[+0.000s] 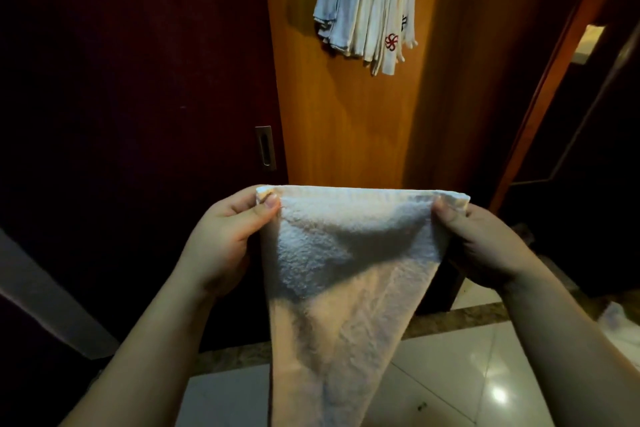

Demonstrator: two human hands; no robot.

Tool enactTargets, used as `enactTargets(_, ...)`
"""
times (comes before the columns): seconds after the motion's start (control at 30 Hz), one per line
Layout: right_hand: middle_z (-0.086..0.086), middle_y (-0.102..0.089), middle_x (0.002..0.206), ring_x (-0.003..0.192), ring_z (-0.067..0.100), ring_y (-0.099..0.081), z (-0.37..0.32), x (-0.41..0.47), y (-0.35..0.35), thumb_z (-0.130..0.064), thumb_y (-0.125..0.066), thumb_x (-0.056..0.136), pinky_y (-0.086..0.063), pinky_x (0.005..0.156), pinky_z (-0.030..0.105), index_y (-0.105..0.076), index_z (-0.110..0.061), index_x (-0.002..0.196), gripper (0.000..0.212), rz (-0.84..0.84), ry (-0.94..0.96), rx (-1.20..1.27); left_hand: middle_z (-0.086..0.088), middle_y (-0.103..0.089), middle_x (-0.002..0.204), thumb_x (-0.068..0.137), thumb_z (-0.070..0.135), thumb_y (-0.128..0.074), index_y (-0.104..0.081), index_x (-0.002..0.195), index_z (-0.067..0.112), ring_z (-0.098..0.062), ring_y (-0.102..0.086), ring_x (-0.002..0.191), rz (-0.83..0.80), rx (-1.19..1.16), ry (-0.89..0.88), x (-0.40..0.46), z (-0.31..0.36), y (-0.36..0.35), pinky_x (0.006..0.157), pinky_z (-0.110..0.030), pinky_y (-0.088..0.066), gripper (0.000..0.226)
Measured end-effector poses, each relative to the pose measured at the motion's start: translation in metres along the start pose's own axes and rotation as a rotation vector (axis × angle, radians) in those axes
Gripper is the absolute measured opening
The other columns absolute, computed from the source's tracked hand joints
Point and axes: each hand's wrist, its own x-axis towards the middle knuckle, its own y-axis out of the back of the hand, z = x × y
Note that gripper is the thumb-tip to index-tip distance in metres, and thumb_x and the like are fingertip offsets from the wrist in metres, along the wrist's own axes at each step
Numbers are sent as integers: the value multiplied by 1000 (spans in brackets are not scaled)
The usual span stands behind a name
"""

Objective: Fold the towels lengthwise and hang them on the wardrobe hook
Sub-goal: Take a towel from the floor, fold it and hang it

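Holding: left hand (225,239) and right hand (485,243) each pinch a top corner of the white towel (346,270).
Towel position: stretched between both hands, hanging toward the tiled floor (467,374).
Background: folded towels (367,7) hang on the wooden wardrobe panel (346,121).

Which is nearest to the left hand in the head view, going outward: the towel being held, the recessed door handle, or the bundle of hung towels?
From the left hand:
1. Held towel, pinched at its upper corner.
2. Recessed door handle, just above the hand on the dark door.
3. Hung towels, high up on the wooden panel.
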Motion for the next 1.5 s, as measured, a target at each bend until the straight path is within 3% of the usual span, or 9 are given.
enactTargets(0.17,14,-75,106,100,29,-72,-5,-2,-28,-48,-62,82,-55,87,40,-74,-9,103,46,190,-46,33,-15,-75,89,98,9,-46,-70,102,4,-23,-73,79,122,-28,64,1,-7,-12,67,-27,-59,25)
enactTargets(0.5,-7,-74,101,95,12,-71,26,-21,-91,-55,-41,99,-57,90,43,-67,-32,111,36,533,-61,-123,-1,-76,101,105,31,-46,-73,106,26,-20,-72,98,348,52,93,-36,-50,-68,91,-49,-55,28)
enactTargets(0.67,-9,-75,99,92,6,-72,33,-29,-108,-48,-44,100,-58,87,36,-65,-34,109,27,437,-17,-113,7,-76,99,105,27,-41,-67,112,26,-5,-72,92,267,38,92,-56,-49,-93,73,-21,-57,27)
enactTargets(0.87,-14,-76,94,87,1,-71,29,-34,-112,-49,-42,96,-53,68,13,-66,-35,102,29,333,20,-106,10,-75,101,103,19,-43,-66,112,28,-5,-71,96,224,26,71,-59,-45,-101,77,-17,-56,26)
enactTargets(1.13,-15,-73,110,102,-1,-68,29,-38,-108,-62,-42,84,-54,81,15,-58,-27,134,63,190,62,-42,11,-75,101,102,17,-45,-65,116,26,-3,-70,99,100,31,73,-59,-43,-100,76,-14,-54,26)
enactTargets(1.23,-7,-64,133,125,6,-58,26,-36,-105,-78,-49,79,-43,111,36,-47,-28,145,83,131,81,6,5,-67,128,101,31,-44,-58,133,22,-6,-58,124,-7,62,87,-57,-48,-98,101,-23,-48,37)
enactTargets(1.33,-8,-43,154,142,6,-39,28,-33,-100,-85,-55,72,-25,122,40,-34,-36,151,95,19,104,87,8,-35,158,95,50,-35,-35,152,21,2,-29,144,-106,139,63,-59,-57,-98,123,-30,-22,63)
enactTargets(1.43,-21,-51,145,134,-2,-46,26,-32,-98,-80,-57,76,-34,116,30,-36,-49,142,76,15,103,-2,13,-26,161,81,84,-37,-25,156,25,2,-22,146,-157,132,61,-61,-60,-100,124,-37,-17,97)
enactTargets(1.5,-19,-62,132,124,1,-57,25,-32,-98,-65,-58,85,-42,112,36,-46,-53,131,49,64,102,-48,11,-28,161,74,91,-35,-22,156,25,2,-25,146,-192,105,60,-63,-61,-100,124,-37,-20,107)
